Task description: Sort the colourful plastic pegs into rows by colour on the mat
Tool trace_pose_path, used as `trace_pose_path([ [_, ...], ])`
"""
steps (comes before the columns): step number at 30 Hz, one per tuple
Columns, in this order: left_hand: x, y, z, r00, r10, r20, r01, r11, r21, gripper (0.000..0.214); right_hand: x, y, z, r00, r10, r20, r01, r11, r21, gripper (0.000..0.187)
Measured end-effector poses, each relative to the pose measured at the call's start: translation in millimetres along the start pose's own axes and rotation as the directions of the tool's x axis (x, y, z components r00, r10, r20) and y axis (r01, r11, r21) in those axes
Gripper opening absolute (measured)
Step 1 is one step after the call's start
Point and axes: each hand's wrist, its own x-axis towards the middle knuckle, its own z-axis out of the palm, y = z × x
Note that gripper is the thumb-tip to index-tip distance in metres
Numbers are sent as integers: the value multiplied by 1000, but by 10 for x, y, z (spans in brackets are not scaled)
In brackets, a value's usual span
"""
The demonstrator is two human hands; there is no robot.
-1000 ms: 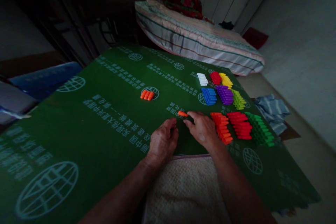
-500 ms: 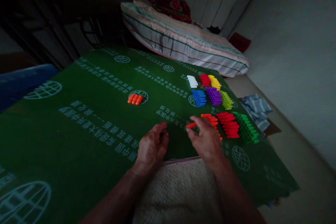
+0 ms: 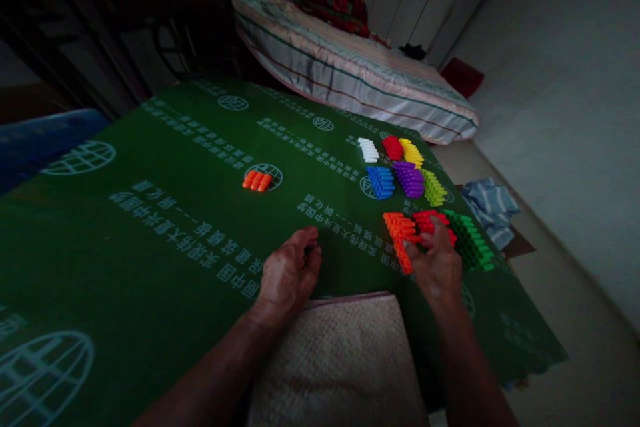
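Right hand [image 3: 441, 272] has thumb and fingers nearly closed, seemingly pinching an orange plastic tube [image 3: 417, 238] at the orange stack [image 3: 397, 230] beside the red stack [image 3: 425, 216]; left hand [image 3: 287, 270] loosely curled, nothing visible in it. Tube looks light, stiff, smooth, likely to roll; best pinched mid-barrel. Printed green tabletop [image 3: 150, 300] looks flat; room is dim, striped mattress [image 3: 350, 90] beyond.
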Motion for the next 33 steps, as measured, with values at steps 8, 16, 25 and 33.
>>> trace_pose_path([
  [8, -1, -10, 6, 999, 32, -16, -32, 999, -11, 36, 9, 11, 44, 1000, -4, -13, 3, 997, -72, 74],
  [16, 5, 10, 10, 1000, 6, -12, -6, 1000, -3, 36, 5, 88, 63, 999, -24, -35, 25, 1000, 13, 79],
  [25, 9, 15, 13, 1000, -2, -4, 2, 1000, 5, 36, 25, 206, -111, 991, 17, -135, 1, 991, 132, 70],
  [33, -12, 6, 21, 1000, 8, -14, -8, 1000, 12, 35, 14, -14, -121, 982, -94, -162, 141, 940, 311, 38],
])
